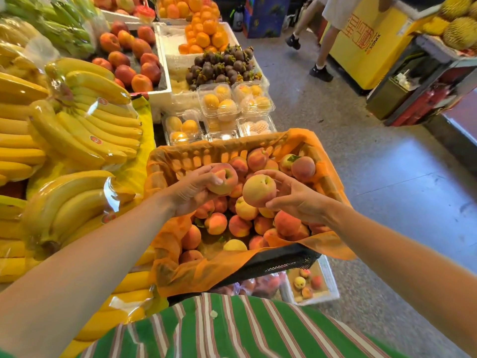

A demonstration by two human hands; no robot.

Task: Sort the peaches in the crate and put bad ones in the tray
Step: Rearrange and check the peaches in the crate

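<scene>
Dozens of wrapped yellow banana bunches (77,130) fill the left of the frame beside the black plastic crate lined with orange film (180,270) at centre, heaped with pink-yellow peaches (240,226). Lower right, a white foam tray (331,282) holding a few peaches sits partly hidden under the crate. Above the heap, the left hand (192,192) grips one blushed peach (223,178); the right hand (296,200) grips a paler one (259,190).

My bare arms reach forward; left hand (192,193) and right hand (296,200) each cup a peach, palms up.
</scene>
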